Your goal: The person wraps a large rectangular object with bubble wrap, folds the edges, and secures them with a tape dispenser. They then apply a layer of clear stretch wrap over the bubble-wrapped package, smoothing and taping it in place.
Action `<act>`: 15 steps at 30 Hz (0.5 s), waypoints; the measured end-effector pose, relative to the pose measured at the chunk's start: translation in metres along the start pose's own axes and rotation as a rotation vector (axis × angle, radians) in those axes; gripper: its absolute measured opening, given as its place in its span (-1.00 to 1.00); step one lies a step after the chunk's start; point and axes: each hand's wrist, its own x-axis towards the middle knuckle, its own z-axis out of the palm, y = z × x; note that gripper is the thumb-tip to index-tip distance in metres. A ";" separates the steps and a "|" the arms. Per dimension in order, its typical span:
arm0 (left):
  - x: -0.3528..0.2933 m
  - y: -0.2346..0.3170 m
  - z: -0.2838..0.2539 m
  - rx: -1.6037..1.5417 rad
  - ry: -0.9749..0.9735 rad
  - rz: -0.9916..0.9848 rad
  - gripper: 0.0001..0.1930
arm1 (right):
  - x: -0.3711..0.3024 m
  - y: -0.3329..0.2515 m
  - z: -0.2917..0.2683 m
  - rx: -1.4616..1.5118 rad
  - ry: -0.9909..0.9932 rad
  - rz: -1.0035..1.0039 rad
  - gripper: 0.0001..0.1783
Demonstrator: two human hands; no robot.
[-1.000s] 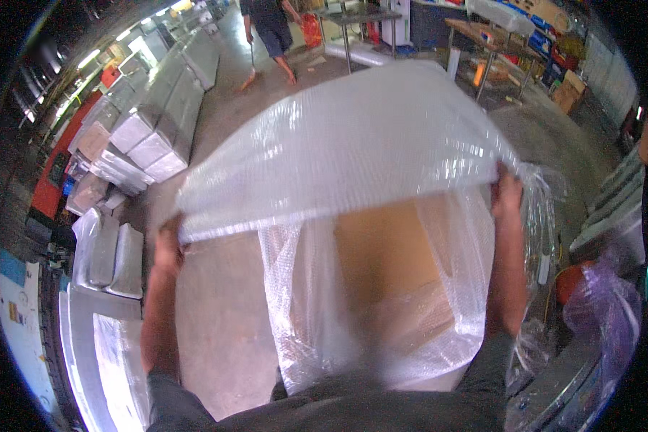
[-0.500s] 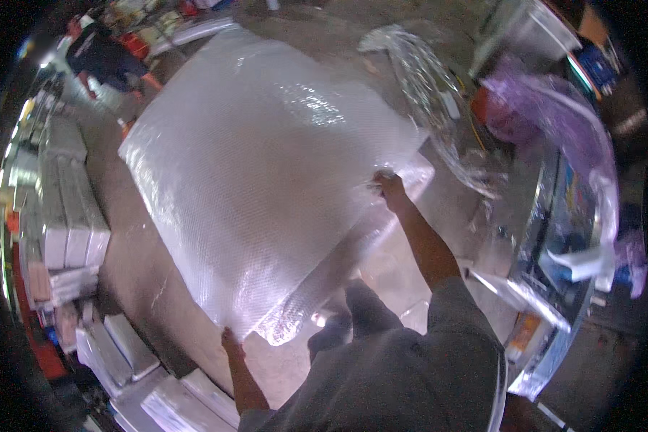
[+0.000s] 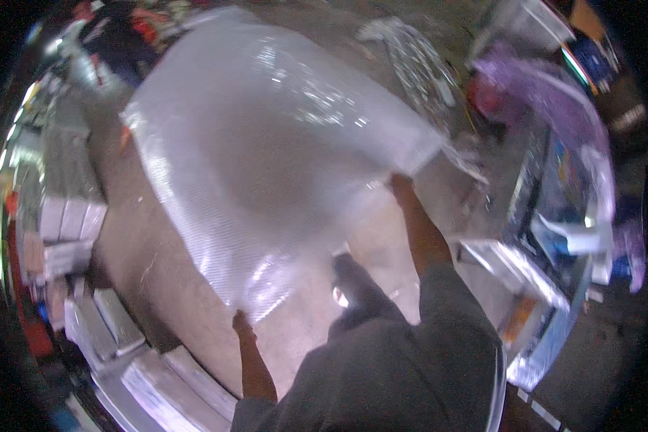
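A large, clear sheet of bubble wrap [image 3: 266,158] spreads out in front of me, see-through enough that the brown floor shows behind it. My left hand [image 3: 243,322] is closed on its near left corner. Along the near edge, farther right, my right hand [image 3: 400,183] grips the sheet too; its fingertips are partly hidden and blurred. Between both hands the edge hangs slightly slack, and bright glints run over the film near the top and by the left corner.
Wrapped white packages [image 3: 72,216] are stacked on the left, with long white boxes [image 3: 165,389] at the lower left. Crumpled clear film [image 3: 414,65] lies at the upper right, near purple plastic wrap [image 3: 554,93]. Another person [image 3: 119,43] is at the far left.
The rolled or folded near edge of the bubble wrap has opened out, and the sheet now billows. My left hand has risen slightly and moved right; my right hand has shifted slightly right.
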 end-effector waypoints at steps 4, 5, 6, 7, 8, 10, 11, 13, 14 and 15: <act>-0.047 0.024 0.026 0.080 0.348 0.268 -0.33 | -0.037 -0.014 -0.015 0.585 0.036 0.162 -0.38; -0.061 0.035 0.039 0.222 0.466 0.516 -0.30 | -0.052 -0.020 -0.013 0.607 0.077 0.216 -0.35; -0.073 0.050 0.053 0.395 0.560 0.674 -0.26 | -0.072 -0.024 -0.012 0.572 0.155 0.244 -0.31; -0.085 0.063 0.069 0.549 0.711 0.859 -0.23 | -0.092 -0.023 -0.005 0.481 0.300 0.233 -0.26; -0.096 0.073 0.090 0.692 0.500 0.884 -0.19 | -0.111 -0.020 0.002 0.382 0.444 0.233 -0.21; -0.110 0.088 0.121 0.968 0.297 0.979 -0.13 | -0.163 0.010 0.000 0.172 0.015 0.017 -0.17; -0.115 0.091 0.134 1.084 0.219 1.079 -0.10 | -0.189 0.029 -0.011 0.051 -0.172 -0.111 -0.25; -0.120 0.091 0.147 1.229 0.275 0.991 -0.13 | -0.242 0.075 -0.046 -0.161 -0.458 -0.159 -0.41; -0.119 0.090 0.148 1.337 0.304 0.961 -0.14 | -0.267 0.099 -0.067 -0.182 -0.416 -0.160 -0.48; -0.120 0.089 0.147 1.359 0.319 0.988 -0.13 | -0.287 0.120 -0.090 -0.178 -0.299 0.025 -0.55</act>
